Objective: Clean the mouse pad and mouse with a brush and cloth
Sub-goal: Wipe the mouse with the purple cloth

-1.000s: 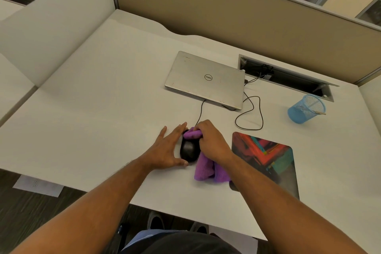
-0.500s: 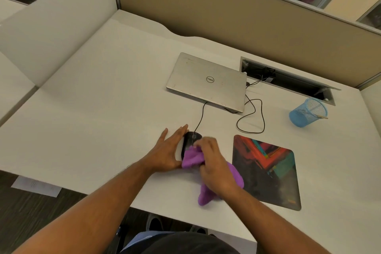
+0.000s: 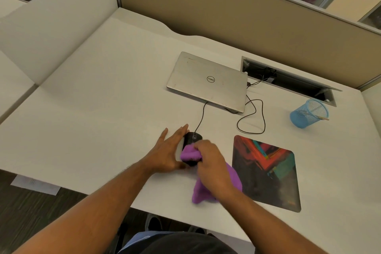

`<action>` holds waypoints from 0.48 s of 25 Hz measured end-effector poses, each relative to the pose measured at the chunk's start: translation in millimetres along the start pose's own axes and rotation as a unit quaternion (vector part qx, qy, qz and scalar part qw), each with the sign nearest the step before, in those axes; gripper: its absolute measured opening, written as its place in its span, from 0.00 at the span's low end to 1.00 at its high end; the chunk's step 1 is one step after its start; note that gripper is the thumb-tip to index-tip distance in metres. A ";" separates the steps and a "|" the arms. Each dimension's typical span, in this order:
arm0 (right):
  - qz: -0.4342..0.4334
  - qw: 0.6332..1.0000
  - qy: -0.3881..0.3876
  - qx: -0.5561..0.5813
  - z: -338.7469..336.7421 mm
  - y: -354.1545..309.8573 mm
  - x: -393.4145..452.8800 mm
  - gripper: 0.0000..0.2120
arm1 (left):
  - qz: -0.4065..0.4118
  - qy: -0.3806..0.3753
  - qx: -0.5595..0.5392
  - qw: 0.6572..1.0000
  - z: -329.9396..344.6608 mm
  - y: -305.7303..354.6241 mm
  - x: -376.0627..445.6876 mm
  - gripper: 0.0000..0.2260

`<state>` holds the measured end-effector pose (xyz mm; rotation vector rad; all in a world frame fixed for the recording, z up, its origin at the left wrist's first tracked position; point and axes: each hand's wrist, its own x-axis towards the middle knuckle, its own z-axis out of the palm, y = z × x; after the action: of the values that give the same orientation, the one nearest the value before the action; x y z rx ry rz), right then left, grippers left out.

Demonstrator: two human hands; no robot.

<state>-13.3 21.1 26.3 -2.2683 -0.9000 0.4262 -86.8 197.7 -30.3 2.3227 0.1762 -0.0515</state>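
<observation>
A black wired mouse lies on the white desk, left of the colourful mouse pad. My left hand rests flat against the mouse's left side with straight fingers. My right hand grips a purple cloth and presses it onto the rear half of the mouse. The cloth's loose end trails under my right wrist toward the desk's front edge. Only the front of the mouse shows. No brush can be made out for certain.
A shut silver laptop lies behind the mouse, whose cable loops to it. A blue mesh pen cup lies tipped at the right. An open cable hatch sits at the back. Partition walls stand behind and left.
My right hand with the cloth has slid from the mouse's front back toward me over its rear. My left hand has stayed against the mouse's side.
</observation>
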 end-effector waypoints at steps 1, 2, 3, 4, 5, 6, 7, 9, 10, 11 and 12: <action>-0.047 0.998 -0.016 -0.027 1.9 -2.3 -15.5 0.23 | 0.004 0.003 0.001 1.000 0.6 0.1 -0.1 0.53; -0.099 0.993 -0.031 -0.059 2.8 -1.2 -24.0 0.21 | 0.007 0.004 0.003 1.000 0.7 0.3 0.0 0.53; -0.136 0.988 -0.038 -0.068 1.7 0.9 -23.9 0.21 | 0.010 0.004 0.003 1.000 0.5 0.3 0.3 0.52; -0.142 0.988 -0.040 -0.055 -1.1 2.2 -16.9 0.22 | 0.010 0.005 0.002 1.000 0.4 0.6 0.9 0.52; -0.113 0.993 -0.037 -0.026 -4.5 1.1 -5.5 0.24 | 0.007 0.006 0.002 1.000 -0.1 0.9 1.4 0.52; -0.059 0.998 -0.027 0.006 -7.2 0.0 9.1 0.25 | 0.002 0.005 0.003 1.000 -1.1 1.1 1.8 0.53; 0.001 1.000 -0.014 0.025 -9.6 2.3 26.6 0.23 | -0.002 0.002 0.004 1.000 -1.3 1.3 2.4 0.54; 0.075 0.997 0.001 0.008 -14.5 11.3 59.3 0.15 | -0.012 0.002 0.009 1.000 -0.5 1.4 3.2 0.54; 0.084 0.996 -0.007 -0.011 -16.5 15.2 72.2 0.11 | -0.017 0.002 0.014 1.000 -0.1 2.0 2.7 0.55; 0.084 0.996 -0.019 -0.034 -18.2 16.7 82.2 0.09 | -0.021 0.001 0.018 1.000 0.0 2.7 2.7 0.55; 0.079 0.995 -0.030 -0.058 -18.3 17.7 88.6 0.10 | -0.023 0.000 0.019 1.000 0.2 3.3 3.0 0.55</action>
<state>67.6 65.2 22.7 -2.4547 -0.7951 0.5287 -83.4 195.7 -28.4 2.3558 0.2307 -0.0785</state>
